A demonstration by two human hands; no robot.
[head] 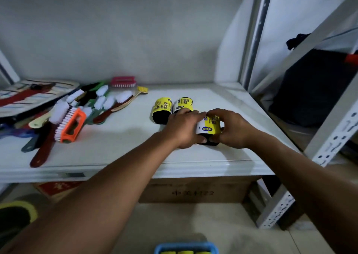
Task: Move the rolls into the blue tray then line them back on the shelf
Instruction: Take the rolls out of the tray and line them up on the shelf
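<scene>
Three black rolls with yellow and white labels are on the white shelf [120, 137]. One roll [161, 110] lies at the left, a second roll [183, 103] right beside it. The third roll [209, 127] is nearest the front, held between both hands. My left hand [184, 128] grips its left side and also touches the second roll. My right hand [230, 128] grips its right side and top. At the bottom edge the blue tray [186, 247] shows, with several yellow-ended rolls [185, 252] in it.
A pile of scrubbing brushes [77, 114] covers the shelf's left half, an orange one [70, 126] nearest. A cardboard box [195, 191] stands under the shelf. A perforated metal upright [329, 147] frames the right side. Dark things sit on the neighbouring shelf.
</scene>
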